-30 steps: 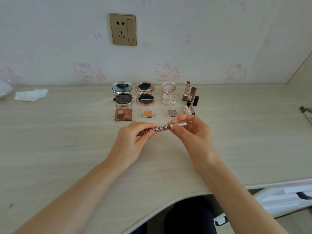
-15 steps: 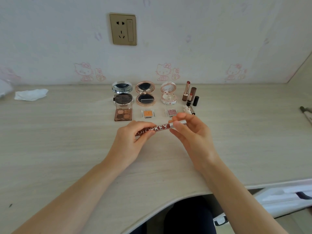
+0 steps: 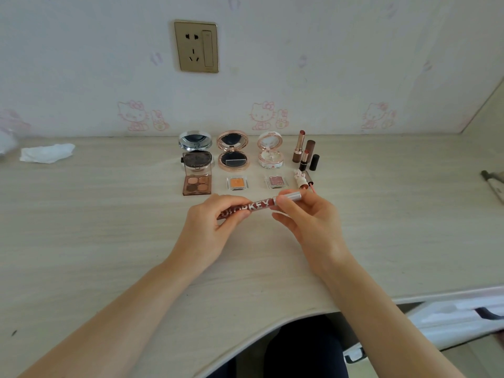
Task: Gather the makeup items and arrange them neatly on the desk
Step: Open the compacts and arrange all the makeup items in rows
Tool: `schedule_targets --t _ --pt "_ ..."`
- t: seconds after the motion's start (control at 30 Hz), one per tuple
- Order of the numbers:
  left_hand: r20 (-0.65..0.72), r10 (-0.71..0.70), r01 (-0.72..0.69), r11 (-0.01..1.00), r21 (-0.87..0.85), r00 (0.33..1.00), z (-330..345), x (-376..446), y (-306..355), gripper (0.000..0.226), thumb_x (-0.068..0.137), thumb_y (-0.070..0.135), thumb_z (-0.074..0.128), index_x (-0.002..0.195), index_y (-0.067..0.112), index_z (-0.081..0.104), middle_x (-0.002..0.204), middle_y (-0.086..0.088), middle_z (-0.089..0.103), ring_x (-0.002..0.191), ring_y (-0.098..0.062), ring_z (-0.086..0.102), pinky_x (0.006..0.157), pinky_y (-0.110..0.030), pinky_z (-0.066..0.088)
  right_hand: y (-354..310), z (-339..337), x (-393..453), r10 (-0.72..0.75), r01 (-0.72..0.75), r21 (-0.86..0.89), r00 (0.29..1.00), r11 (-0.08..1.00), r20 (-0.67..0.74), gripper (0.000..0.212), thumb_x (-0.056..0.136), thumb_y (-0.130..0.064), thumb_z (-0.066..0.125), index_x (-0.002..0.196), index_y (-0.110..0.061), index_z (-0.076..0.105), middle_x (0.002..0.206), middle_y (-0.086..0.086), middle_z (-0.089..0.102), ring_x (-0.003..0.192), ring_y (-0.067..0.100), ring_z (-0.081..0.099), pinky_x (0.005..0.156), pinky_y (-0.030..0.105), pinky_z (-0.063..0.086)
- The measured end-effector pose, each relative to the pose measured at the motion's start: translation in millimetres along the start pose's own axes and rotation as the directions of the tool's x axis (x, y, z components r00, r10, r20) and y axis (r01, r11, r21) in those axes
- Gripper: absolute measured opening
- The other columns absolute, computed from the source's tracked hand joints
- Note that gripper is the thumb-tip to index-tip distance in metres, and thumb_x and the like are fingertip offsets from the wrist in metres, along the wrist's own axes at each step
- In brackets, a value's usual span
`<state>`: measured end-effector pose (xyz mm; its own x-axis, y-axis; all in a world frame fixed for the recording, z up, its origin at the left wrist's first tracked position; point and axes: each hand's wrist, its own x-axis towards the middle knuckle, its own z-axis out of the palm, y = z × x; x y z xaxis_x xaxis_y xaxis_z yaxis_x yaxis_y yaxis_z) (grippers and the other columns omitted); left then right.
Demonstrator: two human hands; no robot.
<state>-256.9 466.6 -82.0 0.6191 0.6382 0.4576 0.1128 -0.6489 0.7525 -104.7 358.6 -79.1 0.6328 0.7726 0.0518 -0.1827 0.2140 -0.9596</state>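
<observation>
A dark red lip gloss tube (image 3: 257, 208) with silver lettering is held level above the desk (image 3: 109, 227). My left hand (image 3: 212, 230) grips its body, and my right hand (image 3: 308, 222) pinches its silver cap. Behind them three open round compacts stand in a row: silver (image 3: 195, 144), rose gold (image 3: 232, 150) and pale pink (image 3: 270, 151). In front of those lie a brown eyeshadow quad (image 3: 197, 184), an orange pan (image 3: 237, 183) and a pink pan (image 3: 276, 181). Uncapped lipsticks (image 3: 302, 151) and a small bunny-topped gloss (image 3: 301, 180) stand at the right end.
A crumpled white tissue (image 3: 46, 152) lies far left near the wall. A pen-like item (image 3: 493, 186) sits at the desk's right edge. A wall socket (image 3: 196, 46) is above the row. The desk's curved front edge runs below my forearms, with a drawer unit (image 3: 450, 320) at lower right.
Both hands have carried the tube slightly away from me, towards the row of makeup. The grips and the laid-out items are unchanged.
</observation>
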Motion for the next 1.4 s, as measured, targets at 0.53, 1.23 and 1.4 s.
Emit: schedule_targets --t 0.53,1.23,1.4 --pt "-0.001 -0.039 0.039 0.998 -0.041 0.999 0.2 0.4 -3.1 0.018 0.087 0.021 0.067 0.104 0.025 0.071 0.095 0.01 0.071 0.09 -0.005 0.065 0.08 -0.022 0.051 -2.8 -0.3 -1.5 -0.064 0.062 0.069 0.998 0.996 0.024 0.023 0.086 0.001 0.064 0.098 -0.017 0.07 0.101 0.007 0.072 0.097 0.02 0.068 0.081 0.027 0.053" --pt "0.261 0.196 -0.203 0.979 -0.001 0.945 37.7 -1.1 29.2 0.062 0.086 0.021 0.068 0.136 0.049 0.042 0.104 0.019 0.061 0.095 -0.004 0.058 0.084 -0.013 0.046 -71.3 -43.0 21.3 -0.229 0.177 -0.345 0.967 0.922 -0.114 0.026 0.085 -0.017 0.069 0.109 -0.028 0.066 0.09 0.007 0.071 0.079 0.009 0.062 0.074 0.025 0.049" --pt "0.36 0.298 -0.336 0.941 0.046 0.884 68.9 3.4 52.2 0.039 0.093 0.039 0.051 0.132 0.034 0.053 0.116 0.023 0.051 0.112 0.001 0.046 0.095 -0.011 0.037 -90.1 -67.7 35.3 -0.173 0.108 -0.444 0.979 0.889 -0.108 0.022 0.083 -0.02 0.07 0.104 -0.029 0.068 0.074 -0.01 0.071 0.07 0.001 0.061 0.071 0.023 0.047"
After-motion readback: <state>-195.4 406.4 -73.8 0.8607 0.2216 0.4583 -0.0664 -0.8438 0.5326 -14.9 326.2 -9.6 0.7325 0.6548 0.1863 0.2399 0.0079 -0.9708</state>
